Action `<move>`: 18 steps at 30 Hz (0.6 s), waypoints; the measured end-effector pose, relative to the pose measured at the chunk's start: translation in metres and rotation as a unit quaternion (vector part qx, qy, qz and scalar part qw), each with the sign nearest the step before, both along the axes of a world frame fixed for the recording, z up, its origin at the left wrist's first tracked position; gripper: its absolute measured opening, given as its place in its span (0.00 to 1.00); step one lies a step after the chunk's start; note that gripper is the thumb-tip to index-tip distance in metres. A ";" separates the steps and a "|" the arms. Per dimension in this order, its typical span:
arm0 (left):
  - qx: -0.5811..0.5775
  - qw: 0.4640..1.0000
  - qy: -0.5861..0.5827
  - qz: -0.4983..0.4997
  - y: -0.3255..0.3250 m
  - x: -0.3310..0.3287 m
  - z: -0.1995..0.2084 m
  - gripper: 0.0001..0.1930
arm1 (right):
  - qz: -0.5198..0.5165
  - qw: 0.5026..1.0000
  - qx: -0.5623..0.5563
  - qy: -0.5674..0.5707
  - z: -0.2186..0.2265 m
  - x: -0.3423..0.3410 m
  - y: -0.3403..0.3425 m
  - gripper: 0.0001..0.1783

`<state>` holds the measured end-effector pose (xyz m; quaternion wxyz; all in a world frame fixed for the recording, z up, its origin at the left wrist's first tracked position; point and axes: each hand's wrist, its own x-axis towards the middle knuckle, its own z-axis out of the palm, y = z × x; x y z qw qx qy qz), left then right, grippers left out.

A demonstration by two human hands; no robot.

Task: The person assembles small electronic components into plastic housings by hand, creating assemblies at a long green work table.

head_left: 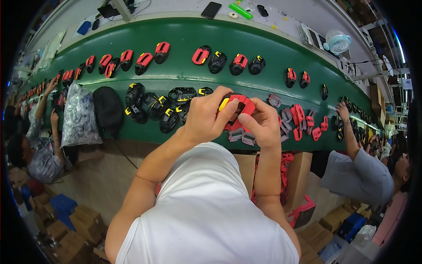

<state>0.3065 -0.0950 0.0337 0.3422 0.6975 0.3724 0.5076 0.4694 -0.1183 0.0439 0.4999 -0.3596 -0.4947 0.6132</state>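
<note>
Between both hands I hold a black plastic housing with a yellow tab and a red cover piece (246,104) against it, above the near side of the green bench. My left hand (204,115) grips the housing's left side, thumb near the yellow tab. Closed on the red cover piece at its right is my right hand (263,123). Whether the two parts are fully joined is hidden by my fingers. Black housings with yellow tabs (156,105) lie in a group left of my hands. Loose red cover pieces (297,115) and grey frames (241,135) lie to the right and below.
Red-and-black assembled units (143,63) line the green bench (184,35). A clear plastic bag (81,116) and a black rounded object (107,112) stand at left. A cardboard box (301,174) of red parts is by my right arm. Co-workers sit on both sides; one's hand (342,111) reaches in.
</note>
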 end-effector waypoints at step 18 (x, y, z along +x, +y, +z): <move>-0.299 0.922 -0.197 -0.147 0.023 -0.013 -0.001 0.17 | -0.130 0.858 0.347 -0.355 0.008 -0.014 0.000 0.23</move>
